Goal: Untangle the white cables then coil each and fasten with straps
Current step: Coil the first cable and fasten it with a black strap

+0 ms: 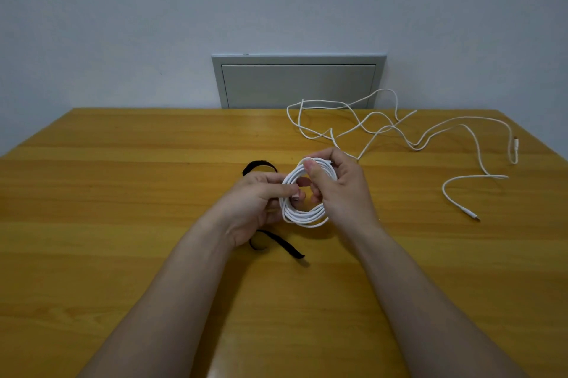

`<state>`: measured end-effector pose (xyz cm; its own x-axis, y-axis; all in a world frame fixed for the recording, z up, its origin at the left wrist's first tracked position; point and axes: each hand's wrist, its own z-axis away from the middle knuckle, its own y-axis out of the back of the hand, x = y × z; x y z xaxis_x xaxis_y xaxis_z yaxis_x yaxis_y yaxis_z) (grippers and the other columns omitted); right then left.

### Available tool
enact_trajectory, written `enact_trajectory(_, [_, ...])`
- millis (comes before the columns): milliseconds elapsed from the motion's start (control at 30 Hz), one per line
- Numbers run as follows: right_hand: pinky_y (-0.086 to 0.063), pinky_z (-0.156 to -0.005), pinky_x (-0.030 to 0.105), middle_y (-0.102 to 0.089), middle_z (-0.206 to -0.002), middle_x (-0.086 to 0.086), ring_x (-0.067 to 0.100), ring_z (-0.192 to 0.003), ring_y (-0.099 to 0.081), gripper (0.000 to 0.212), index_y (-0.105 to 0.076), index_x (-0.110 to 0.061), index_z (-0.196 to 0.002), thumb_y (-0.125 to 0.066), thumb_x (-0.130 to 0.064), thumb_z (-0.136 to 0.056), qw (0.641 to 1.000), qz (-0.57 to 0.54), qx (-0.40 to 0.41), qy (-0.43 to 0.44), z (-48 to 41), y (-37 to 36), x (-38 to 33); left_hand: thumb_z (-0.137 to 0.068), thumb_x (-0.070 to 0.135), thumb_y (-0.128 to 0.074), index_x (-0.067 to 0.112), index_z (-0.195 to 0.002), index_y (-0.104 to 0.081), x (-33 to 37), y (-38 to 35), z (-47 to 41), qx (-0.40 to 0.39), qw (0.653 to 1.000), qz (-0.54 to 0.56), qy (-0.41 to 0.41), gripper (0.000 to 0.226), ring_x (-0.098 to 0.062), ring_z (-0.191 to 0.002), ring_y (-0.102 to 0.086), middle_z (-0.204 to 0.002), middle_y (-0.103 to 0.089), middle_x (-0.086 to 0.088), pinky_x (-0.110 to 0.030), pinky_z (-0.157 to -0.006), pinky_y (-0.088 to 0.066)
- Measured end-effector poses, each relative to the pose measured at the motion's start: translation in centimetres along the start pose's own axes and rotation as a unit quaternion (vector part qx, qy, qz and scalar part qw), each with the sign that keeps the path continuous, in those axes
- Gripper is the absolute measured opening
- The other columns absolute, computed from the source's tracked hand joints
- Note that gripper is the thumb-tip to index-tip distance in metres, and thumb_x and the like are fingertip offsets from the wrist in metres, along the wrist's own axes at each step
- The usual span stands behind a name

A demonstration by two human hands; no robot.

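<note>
A person is holding a white coil over the middle of a wooden table. The left hand is pinching the coil's left side beside a plug end, while the right hand is gripping its top, thumb across the strands. The far strap is lying just behind the left hand and the near strap is lying under that wrist. A loose cable is sprawling across the far right corner, below a grey wall panel.

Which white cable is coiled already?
The held cable, gripped by left hand and right hand, is wound in loops; the loose cable sprawls far right on the table.
</note>
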<state>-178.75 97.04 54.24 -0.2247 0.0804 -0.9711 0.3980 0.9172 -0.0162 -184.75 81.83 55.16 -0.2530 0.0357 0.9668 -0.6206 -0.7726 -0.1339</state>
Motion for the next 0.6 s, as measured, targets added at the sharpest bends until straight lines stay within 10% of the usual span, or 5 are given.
enact_trajectory(167, [-0.049,-0.052,0.022,-0.073,-0.079,-0.003,0.005,-0.069,-0.071,0.008,-0.065,-0.008,-0.101,-0.065,-0.016,-0.099,0.999,0.031,-0.013,0.010,0.2,-0.3,-0.1,-0.085,0.000,-0.072,0.007,-0.110,-0.076,-0.3,-0.5,-0.1,0.027,0.995,-0.086,-0.047,0.026,-0.023,-0.081,-0.074,-0.091,-0.078,-0.013,-0.033,-0.075,-0.056])
enact_trajectory(333, [-0.050,-0.052,0.025,-0.061,-0.066,-0.004,0.010,-0.051,-0.057,0.013,-0.065,-0.007,-0.103,-0.065,-0.020,-0.099,1.000,0.025,0.008,0.003,0.0,-0.2,0.1,-0.081,0.013,-0.069,0.029,-0.112,-0.075,-1.2,0.0,-0.6,0.160,0.911,-0.307,-0.223,0.036,-0.020,-0.069,-0.071,-0.078,-0.073,-0.002,-0.043,-0.066,-0.059])
enact_trajectory(600, [-0.052,-0.065,0.043,-0.067,-0.068,0.005,0.019,-0.060,-0.063,0.019,-0.061,-0.009,-0.109,-0.067,-0.023,-0.098,0.996,-0.065,0.010,-0.058,0.2,-0.7,0.0,-0.094,0.004,-0.069,0.014,-0.120,-0.073,-0.3,0.3,-0.1,0.172,0.940,-0.176,-0.237,0.028,-0.022,-0.075,-0.077,-0.097,-0.079,-0.002,-0.030,-0.070,-0.060])
